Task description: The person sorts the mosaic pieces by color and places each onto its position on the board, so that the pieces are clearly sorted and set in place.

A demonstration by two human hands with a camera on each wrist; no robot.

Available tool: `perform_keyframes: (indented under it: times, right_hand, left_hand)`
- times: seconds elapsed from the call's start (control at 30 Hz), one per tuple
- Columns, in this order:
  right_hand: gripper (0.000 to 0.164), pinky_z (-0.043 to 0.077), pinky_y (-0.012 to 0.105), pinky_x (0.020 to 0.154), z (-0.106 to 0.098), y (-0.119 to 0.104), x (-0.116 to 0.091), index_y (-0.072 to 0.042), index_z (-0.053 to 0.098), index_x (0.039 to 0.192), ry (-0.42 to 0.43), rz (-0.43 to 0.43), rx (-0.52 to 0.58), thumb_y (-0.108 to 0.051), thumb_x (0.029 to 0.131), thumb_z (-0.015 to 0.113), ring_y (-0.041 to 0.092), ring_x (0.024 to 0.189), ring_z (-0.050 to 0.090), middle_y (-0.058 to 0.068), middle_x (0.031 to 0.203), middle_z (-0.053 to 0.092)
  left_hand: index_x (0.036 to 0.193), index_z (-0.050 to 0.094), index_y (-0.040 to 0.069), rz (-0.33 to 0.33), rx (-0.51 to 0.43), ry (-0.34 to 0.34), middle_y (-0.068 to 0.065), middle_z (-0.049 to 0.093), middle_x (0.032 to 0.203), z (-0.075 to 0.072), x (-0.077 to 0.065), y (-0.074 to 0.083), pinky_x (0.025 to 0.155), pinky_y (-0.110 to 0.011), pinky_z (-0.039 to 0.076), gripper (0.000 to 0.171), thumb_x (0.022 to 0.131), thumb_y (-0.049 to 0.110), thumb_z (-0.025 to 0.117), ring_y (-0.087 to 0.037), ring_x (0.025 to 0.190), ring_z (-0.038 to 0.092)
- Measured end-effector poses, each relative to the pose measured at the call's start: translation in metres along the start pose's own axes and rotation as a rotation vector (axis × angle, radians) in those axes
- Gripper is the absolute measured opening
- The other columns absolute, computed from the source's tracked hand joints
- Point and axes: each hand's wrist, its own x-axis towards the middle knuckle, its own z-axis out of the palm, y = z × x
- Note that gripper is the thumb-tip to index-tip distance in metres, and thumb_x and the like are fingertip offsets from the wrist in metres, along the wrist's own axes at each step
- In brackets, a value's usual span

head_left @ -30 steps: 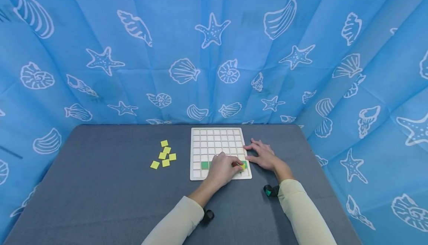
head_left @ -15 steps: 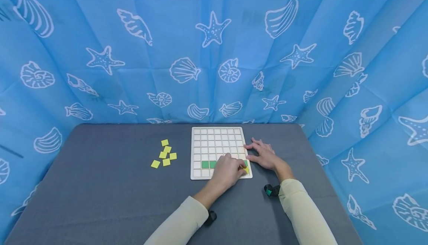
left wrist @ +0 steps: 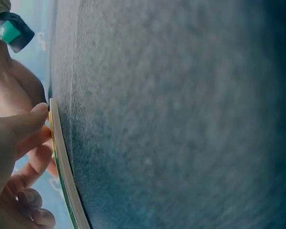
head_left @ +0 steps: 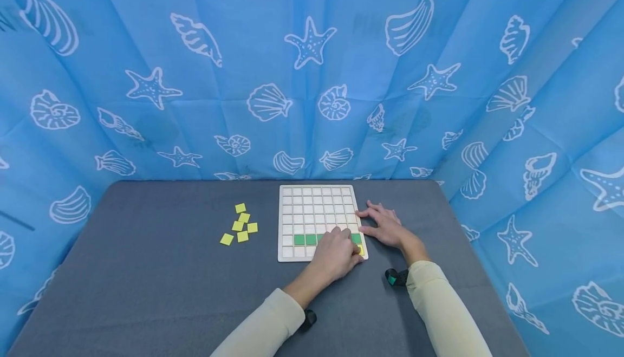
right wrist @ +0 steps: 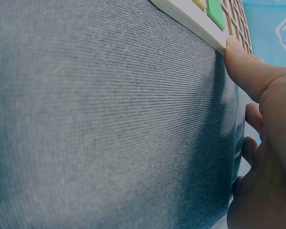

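Observation:
A white square grid board (head_left: 319, 209) lies on the grey table. Green square tiles (head_left: 299, 239) line its second row from the front. In the front right corner cell sits a yellow square tile (head_left: 361, 250), partly covered by my left hand (head_left: 336, 255). Seen from the left wrist, the thumb and index finger (left wrist: 35, 138) reach out to the tile and the board's edge, the other fingers bent. My right hand (head_left: 385, 231) rests at the board's right side, fingers spread; in the right wrist view its thumb (right wrist: 238, 57) touches the rim.
Several loose yellow tiles (head_left: 238, 226) lie on the table left of the board. A blue curtain (head_left: 312, 108) with white shells and starfish hangs behind and beside the table. Black wrist straps (head_left: 396, 277) show near both sleeves.
My left hand has moved slightly right and toward the front. The yellow tile, pinched and tilted before, now lies flat in the corner cell. My right hand has stayed put.

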Motion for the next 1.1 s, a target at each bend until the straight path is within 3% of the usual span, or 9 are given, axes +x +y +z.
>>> perform_keyframes:
  times: [0.17,0.4,0.6,0.9,1.1]
  right_hand:
    - [0.052,0.001,0.072,0.121,0.0,-0.001,-0.001,-0.018,0.055,0.147,0.0,0.002,-0.006,-0.041,0.101,0.062,0.053,0.155,0.008,0.024,0.169,0.019]
    - [0.053,0.001,0.073,0.12,0.001,0.001,-0.001,-0.019,0.055,0.147,0.0,-0.008,-0.015,-0.043,0.1,0.062,0.053,0.155,0.009,0.024,0.168,0.019]
    - [0.051,0.001,0.074,0.12,0.001,0.002,0.0,-0.02,0.055,0.145,-0.001,-0.002,-0.018,-0.043,0.1,0.062,0.055,0.154,0.007,0.024,0.168,0.019]
    - [0.051,0.0,0.073,0.12,0.0,0.003,-0.002,-0.019,0.055,0.146,-0.003,0.011,-0.013,-0.042,0.1,0.062,0.056,0.154,0.006,0.023,0.169,0.019]
    - [0.052,-0.001,0.072,0.121,0.001,0.002,-0.002,-0.022,0.054,0.147,-0.017,0.021,-0.008,-0.043,0.101,0.062,0.053,0.155,0.004,0.02,0.17,0.017]
  left_hand:
    - [0.111,0.079,0.038,-0.008,0.021,0.017,0.007,0.064,0.102,-0.003,-0.001,0.0,0.073,-0.03,0.046,0.031,0.091,0.058,0.069,-0.012,0.088,0.052]
    - [0.13,0.069,0.036,-0.021,0.002,0.068,0.007,0.06,0.133,-0.016,-0.002,-0.006,0.096,-0.039,0.05,0.047,0.091,0.063,0.066,-0.016,0.12,0.054]
    - [0.144,0.057,0.037,-0.022,-0.009,0.072,0.003,0.047,0.157,-0.025,0.001,-0.018,0.119,-0.05,0.037,0.061,0.091,0.066,0.064,-0.025,0.148,0.041]
    - [0.157,0.036,0.041,-0.05,0.027,0.089,0.001,0.031,0.168,-0.035,-0.001,-0.042,0.125,-0.059,0.023,0.08,0.088,0.074,0.06,-0.032,0.158,0.025]
    - [0.161,0.024,0.04,-0.093,-0.004,0.08,-0.001,0.017,0.173,-0.033,-0.012,-0.066,0.126,-0.062,0.015,0.09,0.087,0.074,0.061,-0.037,0.16,0.012]
